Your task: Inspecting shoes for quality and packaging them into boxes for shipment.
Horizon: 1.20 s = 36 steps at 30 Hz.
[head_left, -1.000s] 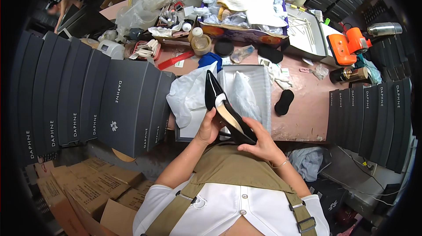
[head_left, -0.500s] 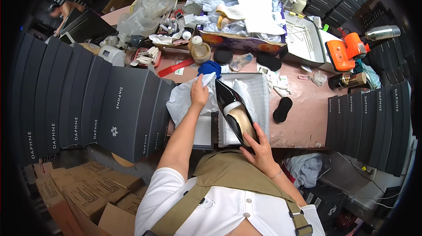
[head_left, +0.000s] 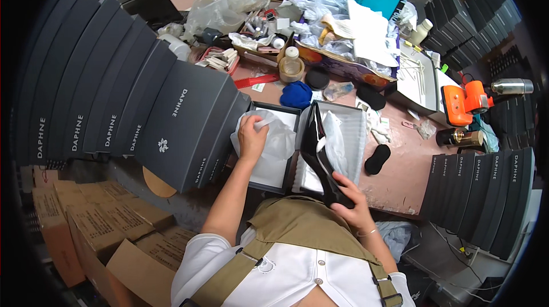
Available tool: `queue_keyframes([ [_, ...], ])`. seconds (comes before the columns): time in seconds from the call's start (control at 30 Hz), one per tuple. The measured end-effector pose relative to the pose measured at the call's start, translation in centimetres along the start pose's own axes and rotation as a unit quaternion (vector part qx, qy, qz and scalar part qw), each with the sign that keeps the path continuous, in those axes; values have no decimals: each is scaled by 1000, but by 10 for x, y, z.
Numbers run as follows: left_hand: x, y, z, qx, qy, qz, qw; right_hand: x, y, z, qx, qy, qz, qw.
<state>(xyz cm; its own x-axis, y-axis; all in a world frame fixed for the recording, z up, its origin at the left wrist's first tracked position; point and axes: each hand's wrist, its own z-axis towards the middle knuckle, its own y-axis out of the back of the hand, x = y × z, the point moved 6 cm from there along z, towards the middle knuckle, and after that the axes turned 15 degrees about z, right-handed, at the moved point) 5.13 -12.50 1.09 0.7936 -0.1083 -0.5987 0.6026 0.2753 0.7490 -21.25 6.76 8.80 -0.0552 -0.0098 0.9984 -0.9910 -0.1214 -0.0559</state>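
Leftward, a long row of dark grey cardboard shoe boxes stands on edge, fanning along the side of the cluttered reddish-brown worktable; a second, shorter row of the same boxes stands at the right. Between them, at the table's near edge, lies an open dark grey shoe box with its lid just beside it. White crumpled tissue paper fills the box, and the left hand rests on it, fingers curled and pinching a fold of the paper. The right hand is clamped around the heel end of a glossy black pointed high-heeled shoe, held tilted over the lid with its toe pointing away. Beyond the box lie a blue cloth wad and a small black oval insole pad.
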Motion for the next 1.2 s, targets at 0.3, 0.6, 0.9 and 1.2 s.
queue_keyframes([
  [0.3, -74, 56, 0, 121, -145, -162, 968, -14, 2, 24, -11, -244, 312, 918],
  [0.6, -58, -7, -70, 347, 211, -437, 803, 3, -13, 41, 62, -83, 54, 993],
  [0.9, -51, -38, -98, 325, 443, -602, 579, 9, -44, 28, 11, 7, -75, 997],
  [1.2, -55, -37, -102, 336, 445, -688, 465, 20, -75, 39, 71, 101, -141, 982],
])
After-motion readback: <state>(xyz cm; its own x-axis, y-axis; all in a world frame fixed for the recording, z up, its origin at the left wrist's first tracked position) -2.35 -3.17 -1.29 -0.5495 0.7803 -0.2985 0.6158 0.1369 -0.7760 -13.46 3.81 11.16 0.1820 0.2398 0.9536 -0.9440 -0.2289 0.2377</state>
